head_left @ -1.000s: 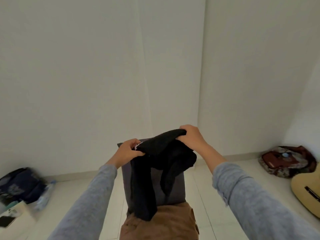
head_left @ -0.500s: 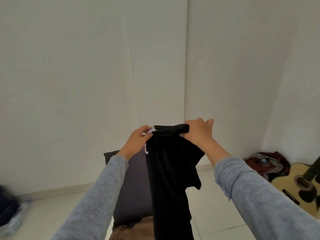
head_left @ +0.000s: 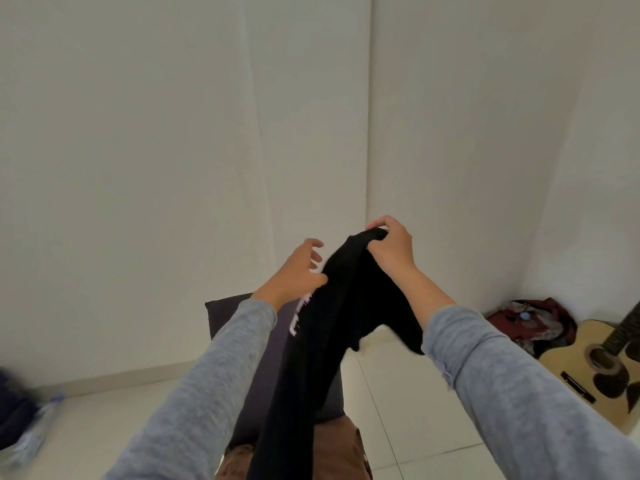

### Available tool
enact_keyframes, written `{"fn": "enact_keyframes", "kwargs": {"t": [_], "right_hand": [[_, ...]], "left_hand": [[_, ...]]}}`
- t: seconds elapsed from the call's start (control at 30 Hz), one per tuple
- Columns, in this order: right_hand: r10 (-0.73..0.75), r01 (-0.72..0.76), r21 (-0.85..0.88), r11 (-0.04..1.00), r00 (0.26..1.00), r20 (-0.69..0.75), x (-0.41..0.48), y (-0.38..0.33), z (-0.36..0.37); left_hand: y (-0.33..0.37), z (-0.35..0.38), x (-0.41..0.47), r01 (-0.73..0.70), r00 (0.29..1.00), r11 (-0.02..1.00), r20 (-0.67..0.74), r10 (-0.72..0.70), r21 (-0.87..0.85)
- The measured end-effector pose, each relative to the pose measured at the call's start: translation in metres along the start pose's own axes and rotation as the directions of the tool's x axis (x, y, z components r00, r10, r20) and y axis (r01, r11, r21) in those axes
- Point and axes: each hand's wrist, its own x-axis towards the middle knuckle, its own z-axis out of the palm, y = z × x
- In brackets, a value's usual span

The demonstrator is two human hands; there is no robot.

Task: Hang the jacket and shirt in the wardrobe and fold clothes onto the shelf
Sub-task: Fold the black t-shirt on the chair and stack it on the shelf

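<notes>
A black garment (head_left: 322,341) with a small white print on its left side hangs in front of me, down past the bottom of the view. My right hand (head_left: 393,249) grips its bunched top edge and holds it up. My left hand (head_left: 296,270) sits against the garment's left side just below the top, its fingers spread and loose, only the thumb touching the cloth. Behind the garment stands a dark purple cushion (head_left: 235,317). A brown piece of clothing (head_left: 346,452) lies below it. No wardrobe or shelf is in view.
White walls meet in a corner straight ahead. On the tiled floor at the right lie an acoustic guitar (head_left: 602,368) and a red patterned bag (head_left: 535,323). A dark blue bundle (head_left: 14,414) lies blurred at the far left.
The garment has been lifted higher and now hangs long. My left hand has let go of its pinch on the top edge and spread its fingers. The view has turned right.
</notes>
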Motion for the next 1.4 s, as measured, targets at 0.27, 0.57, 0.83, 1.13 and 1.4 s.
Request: {"fn": "enact_keyframes", "kwargs": {"t": [0.27,0.57,0.83,1.13,1.4], "right_hand": [[-0.114,0.115,-0.064,0.991,0.993,0.025,0.001,0.000,0.001],[-0.158,0.156,0.070,0.985,0.987,0.020,0.006,-0.005,-0.013],[-0.009,-0.020,0.102,0.995,0.961,0.276,-0.024,0.042,-0.009],[0.105,-0.121,0.124,0.985,0.986,0.129,-0.030,0.038,0.010],[-0.029,0.034,0.133,0.991,0.999,-0.046,-0.021,-0.019,0.018]], "left_hand": [[-0.007,0.020,-0.009,0.045,0.999,0.966,0.003,-0.046,-0.253],[0.008,0.037,0.010,-0.016,0.982,0.989,-0.190,-0.012,-0.146],[0.047,0.006,0.022,-0.088,0.936,0.878,-0.342,-0.090,-0.471],[0.037,-0.042,-0.002,0.005,0.893,0.759,-0.339,-0.296,-0.651],[-0.001,-0.052,-0.041,0.030,0.916,0.607,-0.222,-0.335,-0.794]]}}
